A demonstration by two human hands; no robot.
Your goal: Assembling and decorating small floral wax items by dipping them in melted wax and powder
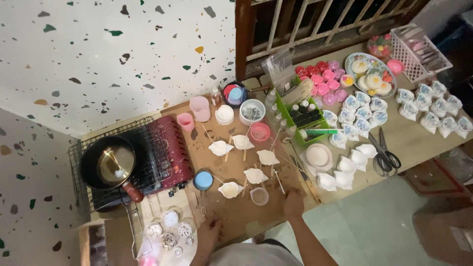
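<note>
Pan [109, 165] with melted wax sits on the red stove [165, 150] at 9 o'clock on the desk [231, 212]. Left hand [209, 231] rests flat on the desk at 6 o'clock, grip released, holding nothing. Shell moulds [255, 175] with wick sticks lie at centre. Right hand [293, 202] sits at 5 o'clock beside the clear cup [259, 195]; grip state cannot be told. Scissors [384, 155] lie at 3 o'clock.
</note>
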